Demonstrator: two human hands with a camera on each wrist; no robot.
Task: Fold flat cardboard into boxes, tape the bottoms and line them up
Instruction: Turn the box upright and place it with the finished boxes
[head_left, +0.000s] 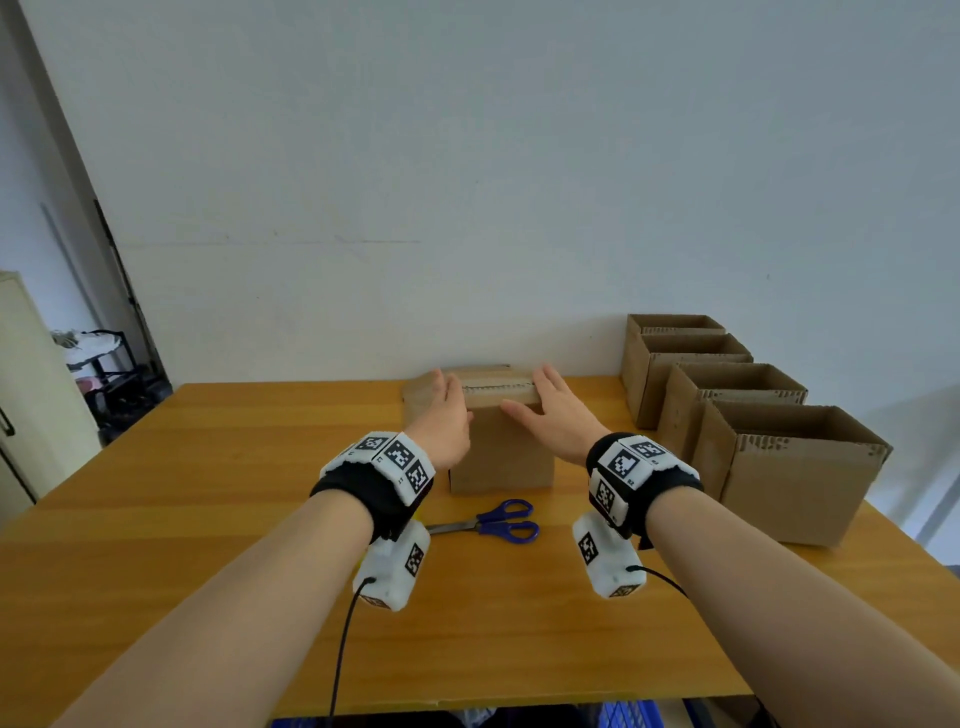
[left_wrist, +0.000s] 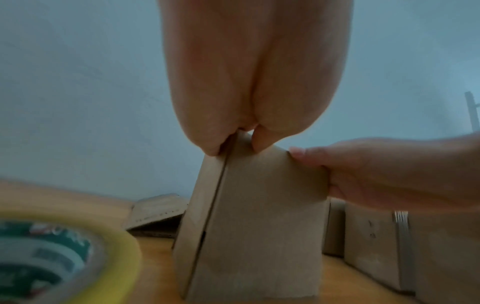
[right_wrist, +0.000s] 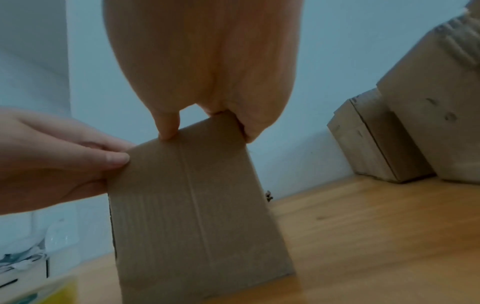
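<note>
A brown cardboard box (head_left: 501, 457) stands in the middle of the wooden table (head_left: 208, 493), its flaps folded shut on top. My left hand (head_left: 447, 410) lies flat on the left of the top and my right hand (head_left: 553, 410) on the right, fingers straight, pressing the flaps down. The flap seam (head_left: 496, 387) runs between them. In the left wrist view my left thumb (left_wrist: 259, 142) touches the box (left_wrist: 259, 226) at its top edge. In the right wrist view my right thumb (right_wrist: 167, 125) presses the upper edge of the box (right_wrist: 194, 205).
Several open-topped boxes (head_left: 795, 478) stand in a row along the table's right side. Blue-handled scissors (head_left: 498, 522) lie just in front of the box. A yellow tape roll (left_wrist: 64, 257) sits near left, and flat cardboard (left_wrist: 155, 209) lies behind the box.
</note>
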